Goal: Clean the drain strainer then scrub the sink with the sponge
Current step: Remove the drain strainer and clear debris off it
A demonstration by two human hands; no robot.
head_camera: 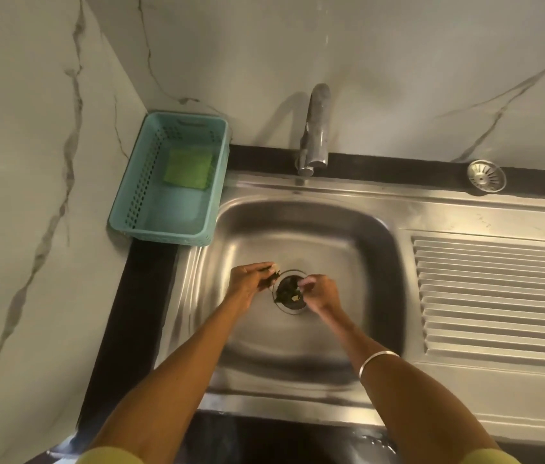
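Note:
Both hands are down in the steel sink (358, 249) at its drain (293, 304), which holds dark green food scraps (286, 291). My left hand (253, 276) sits just left of the drain and holds some dark scraps in its curled fingers. My right hand (319, 291) is at the drain's right edge, fingers pinching at the scraps. A round metal drain strainer (486, 175) lies on the black ledge at the back right. The green sponge (189, 168) lies inside a teal basket (137, 182) left of the sink.
A chrome faucet (314, 128) stands behind the basin; no water stream is visible. A ribbed steel drainboard (498, 296) extends to the right. Marble walls enclose the back and left. A black counter strip (124, 316) runs along the sink's left side.

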